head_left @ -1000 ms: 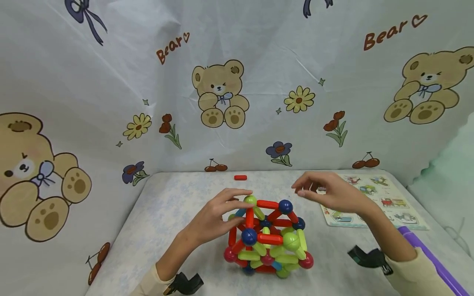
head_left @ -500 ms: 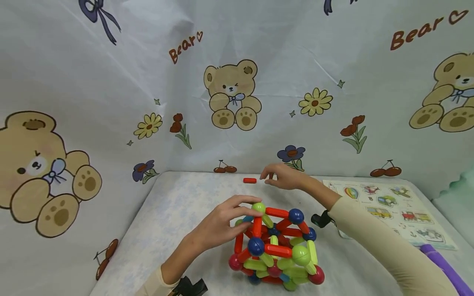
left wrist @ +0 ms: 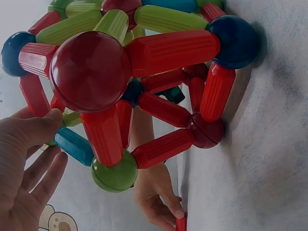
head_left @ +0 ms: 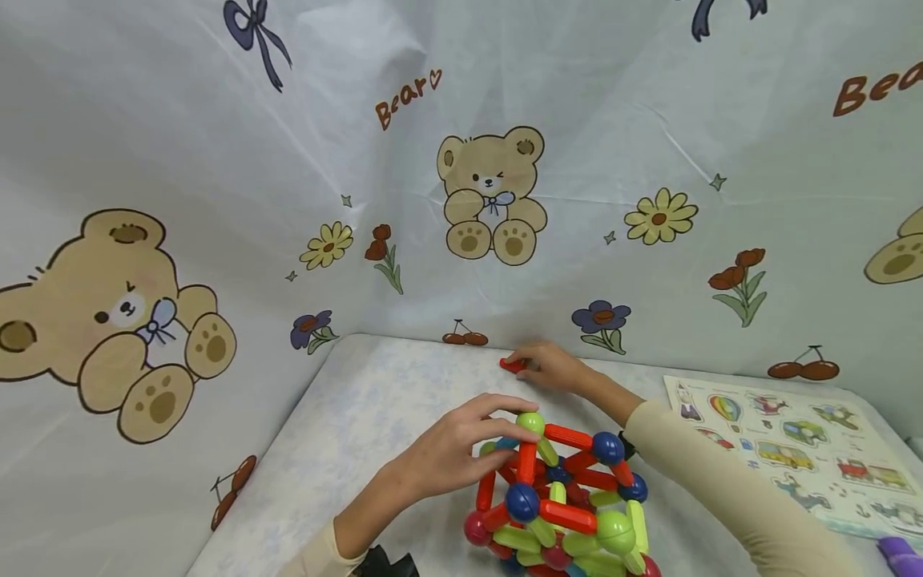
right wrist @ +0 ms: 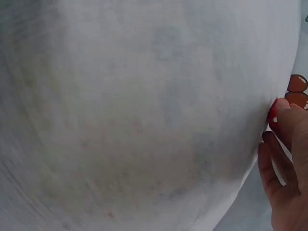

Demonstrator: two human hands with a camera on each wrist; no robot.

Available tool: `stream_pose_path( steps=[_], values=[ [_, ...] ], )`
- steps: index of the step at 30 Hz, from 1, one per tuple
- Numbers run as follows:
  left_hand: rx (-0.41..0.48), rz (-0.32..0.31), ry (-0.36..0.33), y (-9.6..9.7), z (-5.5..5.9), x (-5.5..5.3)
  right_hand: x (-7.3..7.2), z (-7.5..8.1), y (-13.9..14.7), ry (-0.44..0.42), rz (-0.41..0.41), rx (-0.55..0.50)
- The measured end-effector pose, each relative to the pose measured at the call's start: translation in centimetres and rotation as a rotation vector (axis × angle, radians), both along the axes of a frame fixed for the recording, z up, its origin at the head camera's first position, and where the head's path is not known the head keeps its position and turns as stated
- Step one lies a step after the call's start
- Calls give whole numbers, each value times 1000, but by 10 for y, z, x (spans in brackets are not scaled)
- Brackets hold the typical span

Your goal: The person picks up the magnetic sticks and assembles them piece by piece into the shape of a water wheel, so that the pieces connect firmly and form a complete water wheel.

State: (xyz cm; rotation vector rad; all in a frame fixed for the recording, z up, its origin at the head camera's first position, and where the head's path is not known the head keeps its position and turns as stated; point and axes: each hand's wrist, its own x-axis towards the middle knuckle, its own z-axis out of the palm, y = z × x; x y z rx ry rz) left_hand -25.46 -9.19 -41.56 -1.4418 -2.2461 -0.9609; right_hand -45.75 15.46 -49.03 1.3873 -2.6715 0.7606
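Observation:
A lattice of magnetic balls and sticks (head_left: 568, 517) in red, green, blue and dark red stands on the near part of the table. My left hand (head_left: 457, 445) grips its upper left corner, fingertips over the green ball (head_left: 530, 424) on top. Seen from the left wrist, the thumb lies against a corner of the lattice beside a blue stick (left wrist: 74, 146). Toward the table's back edge, my right hand (head_left: 554, 370) pinches a loose red magnetic stick (head_left: 510, 366) between thumb and fingers. The right wrist view shows the thumb on this stick, its far part covered by the fingers.
A picture board (head_left: 779, 449) printed with vehicles lies on the right side of the table. A purple object (head_left: 900, 554) shows at the lower right edge. Behind the table hangs a cloth (head_left: 404, 176) printed with bears and flowers.
My right hand has moved left and back from beside the lattice to the red stick and taken hold of it. The left hand has kept its grip on the lattice. The head view has turned left.

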Motion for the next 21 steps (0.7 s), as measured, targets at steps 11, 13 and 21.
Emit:
stream_pose_path(
  steps=[11, 13, 21],
  values=[
    [25, -4, -93, 2, 2, 4, 22, 26, 23, -41, -141, -31],
    [39, -16, -106, 2, 1, 3, 32, 39, 33, -15, -160, -89],
    [67, -11, -147, 2, 0, 3, 95, 96, 85, 4, -299, -249]
  ],
)
